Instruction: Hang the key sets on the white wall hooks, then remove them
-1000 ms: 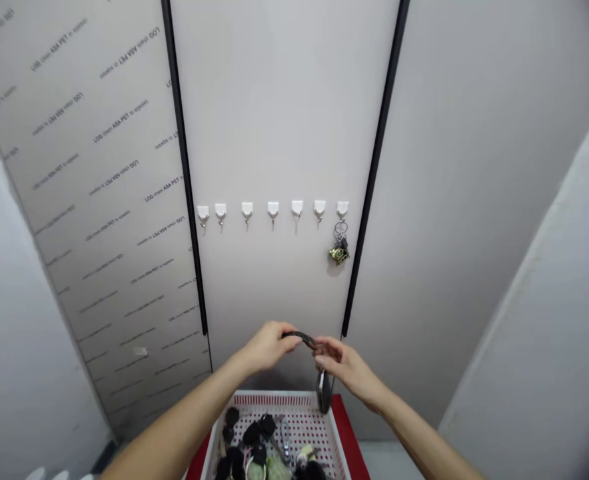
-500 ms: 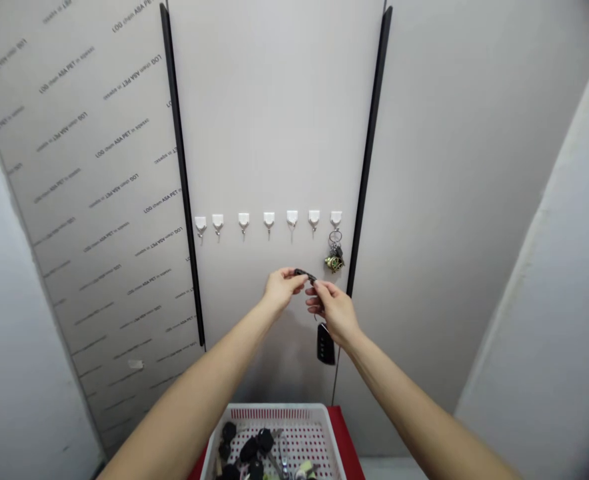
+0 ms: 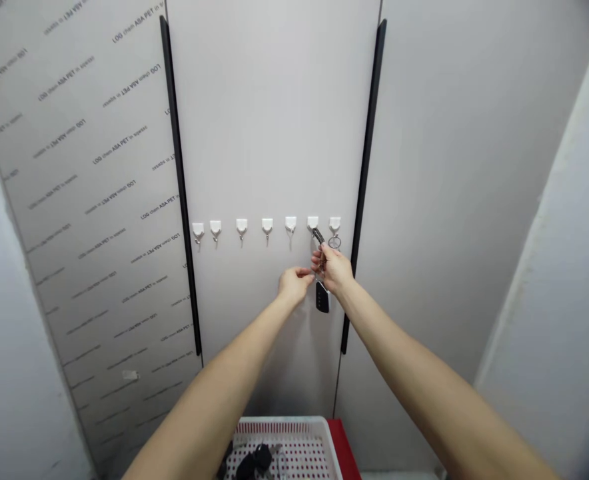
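A black car key fob (image 3: pixel 322 297) hangs below my right hand (image 3: pixel 333 267). That hand is closed on the dark strap (image 3: pixel 318 235) of the key, its upper end raised to the second hook from the right (image 3: pixel 313 223). Whether the strap is on the hook, I cannot tell. My left hand (image 3: pixel 295 283) is closed in a pinch just above the fob, by its ring; what lies between its fingertips is too small to make out. On the rightmost hook (image 3: pixel 335 224) hangs a key ring (image 3: pixel 334 242), its lower part hidden behind my right hand.
Several white hooks (image 3: pixel 242 225) run in a row across the pale panel (image 3: pixel 269 133), between two black vertical handles (image 3: pixel 180 180). Below stands a white perforated basket (image 3: pixel 327 440) with dark keys (image 3: pixel 262 457) inside, on something red (image 3: pixel 343 447).
My right hand has moved up with the key, bringing the strap to the second hook from the right. My left hand has let go of the strap and sits lower, near the fob's ring.
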`<state>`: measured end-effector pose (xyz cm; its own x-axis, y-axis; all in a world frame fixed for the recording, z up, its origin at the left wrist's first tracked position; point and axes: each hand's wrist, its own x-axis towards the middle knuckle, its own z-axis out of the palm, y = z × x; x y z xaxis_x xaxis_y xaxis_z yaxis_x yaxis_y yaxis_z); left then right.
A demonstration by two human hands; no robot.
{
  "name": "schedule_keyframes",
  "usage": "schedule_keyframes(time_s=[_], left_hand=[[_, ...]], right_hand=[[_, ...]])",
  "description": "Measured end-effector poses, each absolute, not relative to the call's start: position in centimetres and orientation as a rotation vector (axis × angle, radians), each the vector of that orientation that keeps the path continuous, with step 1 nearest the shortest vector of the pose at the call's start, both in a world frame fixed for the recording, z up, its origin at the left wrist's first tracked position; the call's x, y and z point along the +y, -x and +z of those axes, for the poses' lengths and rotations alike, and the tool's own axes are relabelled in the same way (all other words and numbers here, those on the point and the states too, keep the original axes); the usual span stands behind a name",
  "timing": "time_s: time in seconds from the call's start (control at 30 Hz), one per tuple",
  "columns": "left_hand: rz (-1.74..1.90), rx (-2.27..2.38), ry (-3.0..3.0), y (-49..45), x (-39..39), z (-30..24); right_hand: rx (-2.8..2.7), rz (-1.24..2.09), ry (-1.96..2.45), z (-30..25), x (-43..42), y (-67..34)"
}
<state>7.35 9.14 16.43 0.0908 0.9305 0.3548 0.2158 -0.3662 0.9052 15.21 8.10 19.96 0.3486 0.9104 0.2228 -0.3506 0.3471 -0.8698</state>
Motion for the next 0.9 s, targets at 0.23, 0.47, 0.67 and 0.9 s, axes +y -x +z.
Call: schedule_keyframes(time_s=[0.23, 0.47, 0.67, 0.9], left_hand=[[1.291, 1.174, -1.721, -7.6, 9.5, 16.2], [1.233, 1.168, -1.791, -7.3, 9.1, 15.8], [1.177, 1.171, -1.832, -7.4, 9.1, 15.2], [1.092, 1.150, -1.827, -5.8, 8.1, 13.6]], right_hand=[[-0.833, 0.977, 0.829, 19.8, 8.4, -15.0], [-0.825, 0.990, 0.883, 20.0, 8.3, -14.8], [-0.885, 0.922, 0.983, 19.4, 9.3, -14.5], [-1.008, 0.613, 1.139, 18.2, 9.9, -14.5]])
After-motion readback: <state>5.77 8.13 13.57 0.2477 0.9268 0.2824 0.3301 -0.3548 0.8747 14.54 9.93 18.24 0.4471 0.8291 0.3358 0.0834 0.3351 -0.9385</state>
